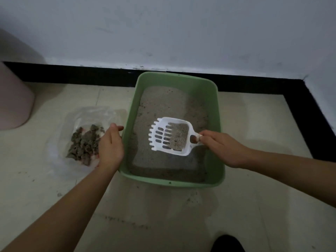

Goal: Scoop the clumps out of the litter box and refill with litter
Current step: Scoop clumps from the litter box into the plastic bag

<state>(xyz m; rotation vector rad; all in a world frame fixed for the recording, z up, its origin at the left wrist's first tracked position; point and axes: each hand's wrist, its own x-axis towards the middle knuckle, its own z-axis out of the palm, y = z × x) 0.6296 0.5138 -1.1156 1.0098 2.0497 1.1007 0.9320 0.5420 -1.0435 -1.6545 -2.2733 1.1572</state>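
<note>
A green litter box (221, 142) sits on the tiled floor against the wall, with grey litter (163, 104) spread over its bottom. My right hand (223, 148) grips the handle of a white slotted scoop (160, 135), held above the litter with grey litter lying in its bowl. My left hand (111, 144) rests at the box's left rim, its fingers on the edge of a clear plastic bag (85, 113). Dark grey clumps (83, 142) lie piled in that bag, left of the box.
A pink bin (12, 104) stands at the far left by the wall. A black skirting strip (309, 110) runs along the wall and turns forward at the right. Litter crumbs are scattered on the floor. A dark shape (227, 244) shows at the bottom edge.
</note>
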